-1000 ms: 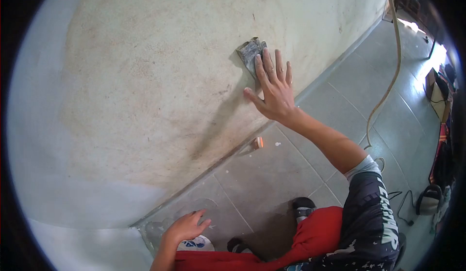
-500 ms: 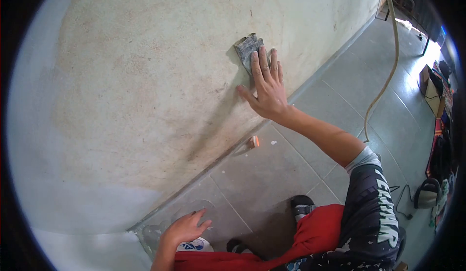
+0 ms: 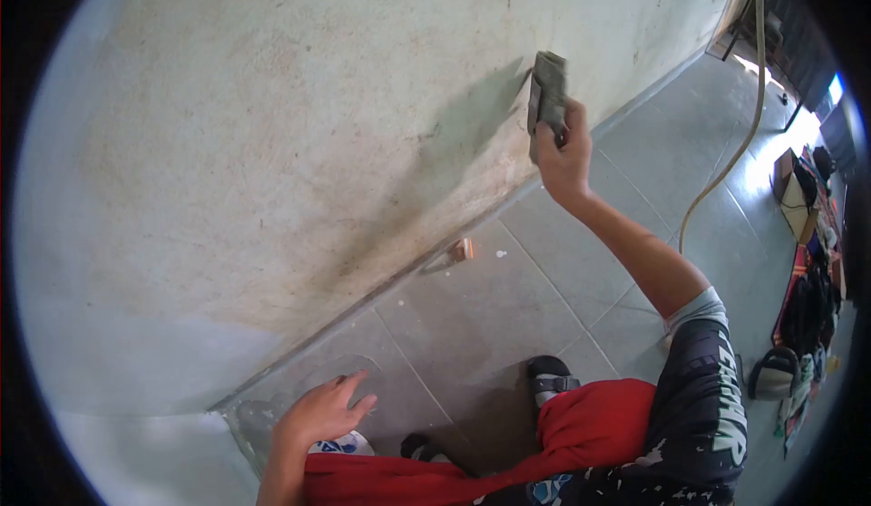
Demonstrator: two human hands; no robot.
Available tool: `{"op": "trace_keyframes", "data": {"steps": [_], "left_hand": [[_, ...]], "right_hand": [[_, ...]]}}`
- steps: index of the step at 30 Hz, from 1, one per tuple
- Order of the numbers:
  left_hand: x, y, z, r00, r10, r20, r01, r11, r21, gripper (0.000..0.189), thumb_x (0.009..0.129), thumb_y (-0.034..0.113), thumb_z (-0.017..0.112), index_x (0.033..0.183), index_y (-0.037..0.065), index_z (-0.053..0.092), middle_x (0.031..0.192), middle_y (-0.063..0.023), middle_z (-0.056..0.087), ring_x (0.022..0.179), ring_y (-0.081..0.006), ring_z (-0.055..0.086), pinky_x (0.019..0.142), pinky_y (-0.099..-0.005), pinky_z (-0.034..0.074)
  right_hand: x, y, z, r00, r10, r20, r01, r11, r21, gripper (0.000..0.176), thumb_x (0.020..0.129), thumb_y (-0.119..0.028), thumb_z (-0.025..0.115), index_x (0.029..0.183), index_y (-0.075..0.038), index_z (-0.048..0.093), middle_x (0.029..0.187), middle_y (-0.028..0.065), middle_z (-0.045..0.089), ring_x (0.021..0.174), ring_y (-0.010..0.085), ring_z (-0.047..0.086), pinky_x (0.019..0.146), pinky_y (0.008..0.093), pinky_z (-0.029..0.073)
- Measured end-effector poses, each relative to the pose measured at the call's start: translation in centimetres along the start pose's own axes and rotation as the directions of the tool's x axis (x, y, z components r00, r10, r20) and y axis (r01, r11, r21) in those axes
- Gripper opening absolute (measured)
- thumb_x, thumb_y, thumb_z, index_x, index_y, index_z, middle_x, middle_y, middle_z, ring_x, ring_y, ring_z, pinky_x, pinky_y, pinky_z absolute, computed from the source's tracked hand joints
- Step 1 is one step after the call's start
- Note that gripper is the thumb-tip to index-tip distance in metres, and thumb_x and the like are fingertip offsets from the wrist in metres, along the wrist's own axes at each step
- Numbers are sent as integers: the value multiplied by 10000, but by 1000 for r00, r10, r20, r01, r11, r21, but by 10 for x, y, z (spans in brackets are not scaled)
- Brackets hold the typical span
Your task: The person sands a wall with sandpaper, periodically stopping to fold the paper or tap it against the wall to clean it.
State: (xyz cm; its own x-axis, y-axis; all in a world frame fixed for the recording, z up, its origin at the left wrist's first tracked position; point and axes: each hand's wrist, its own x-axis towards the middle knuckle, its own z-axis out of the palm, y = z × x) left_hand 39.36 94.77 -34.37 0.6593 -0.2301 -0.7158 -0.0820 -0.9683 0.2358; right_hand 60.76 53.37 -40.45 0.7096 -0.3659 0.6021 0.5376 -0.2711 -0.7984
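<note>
My right hand (image 3: 567, 163) grips a folded grey sheet that looks like sandpaper (image 3: 548, 84), with the thumb on one side and the fingers on the other. The sheet is beside the stained, off-white wall (image 3: 272, 125), apparently lifted off it, and a long shadow falls on the plaster. Low on the left, my left hand (image 3: 324, 413) holds nothing, its fingers loosely stretched out above the floor. Just under that hand a white round thing with blue marks (image 3: 343, 444) shows in part.
A small orange block (image 3: 464, 249) lies on the grey tiled floor (image 3: 490, 325) near the wall's foot. A pale hose or cable (image 3: 739, 152) hangs down on the right. Beyond it are a box (image 3: 794, 198), clothes and a dark rounded item (image 3: 775, 374).
My right hand was flat over the sheet against the wall; now it pinches the sheet and has moved right. My left hand has shifted little, and the view has tilted slightly.
</note>
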Motion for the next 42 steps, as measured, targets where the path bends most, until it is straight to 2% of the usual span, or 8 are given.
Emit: {"op": "trace_keyframes", "data": {"steps": [1, 2, 9, 17, 23, 29, 39, 42], "left_hand": [[-1, 1, 0, 1000, 3, 2, -3, 1000, -12, 654, 989, 487, 502, 1479, 58, 445, 1421, -243, 534, 1306, -394, 520, 1106, -433, 405], [-2, 2, 0, 1000, 9, 0, -9, 1000, -7, 654, 988, 487, 503, 1479, 59, 445, 1418, -241, 537, 1304, -393, 522, 1105, -434, 406], [-6, 5, -2, 1000, 25, 15, -24, 999, -26, 633, 996, 468, 512, 1480, 65, 447, 1436, -232, 527, 1321, -385, 508, 1112, -423, 396], [-7, 7, -5, 999, 20, 32, -20, 1000, -25, 638, 996, 476, 502, 1484, 70, 441, 1432, -229, 531, 1321, -380, 509, 1111, -421, 395], [-7, 9, -7, 999, 31, 38, -30, 999, -31, 634, 999, 474, 498, 1479, 64, 446, 1433, -233, 528, 1323, -377, 506, 1111, -413, 394], [-5, 7, -4, 999, 49, 19, -49, 999, -23, 630, 997, 466, 508, 1475, 58, 451, 1423, -237, 536, 1318, -380, 511, 1108, -413, 398], [-1, 9, -6, 997, -21, 69, 22, 1000, -20, 645, 991, 477, 509, 1468, 47, 453, 1421, -246, 531, 1301, -390, 525, 1095, -428, 411], [4, 0, 1, 998, -16, 54, 16, 1000, 3, 640, 992, 477, 507, 1471, 57, 453, 1421, -246, 532, 1304, -390, 523, 1099, -425, 408]], "right_hand": [[-1, 2, -3, 977, 212, -28, -210, 975, 74, 391, 889, 67, 524, 1274, 19, 473, 1243, 168, 627, 1126, 198, 624, 896, 342, 544], [-3, 4, -6, 968, 250, -18, -243, 953, 179, 300, 907, 57, 517, 1198, 14, 462, 1117, 152, 667, 1013, 188, 663, 827, 334, 562], [-4, -9, -13, 911, 412, 26, -404, 879, 254, 236, 921, 34, 495, 1152, 7, 454, 1004, 177, 679, 862, 223, 704, 728, 345, 587], [1, -2, -15, 778, 615, 131, -595, 654, 467, 292, 1013, -237, 439, 1194, -18, 507, 1017, 173, 676, 812, 287, 705, 673, 404, 588], [1, -14, -13, 775, 625, 93, -604, 691, 397, 360, 1004, -339, 544, 1133, -5, 506, 957, 150, 659, 754, 258, 705, 622, 377, 578], [-2, -8, -12, 806, 588, 70, -583, 766, 270, 387, 941, -274, 690, 1133, -1, 494, 928, 128, 656, 732, 214, 706, 572, 342, 574], [-11, 20, -12, 809, 580, -95, -557, 808, 191, 349, 957, -261, 673, 1121, 8, 523, 884, 99, 652, 712, 169, 663, 612, 342, 538], [-4, 28, -22, 841, 514, -167, -516, 856, 35, 346, 936, -285, 690, 1079, 10, 580, 883, 95, 652, 749, 164, 630, 682, 360, 509]]}}
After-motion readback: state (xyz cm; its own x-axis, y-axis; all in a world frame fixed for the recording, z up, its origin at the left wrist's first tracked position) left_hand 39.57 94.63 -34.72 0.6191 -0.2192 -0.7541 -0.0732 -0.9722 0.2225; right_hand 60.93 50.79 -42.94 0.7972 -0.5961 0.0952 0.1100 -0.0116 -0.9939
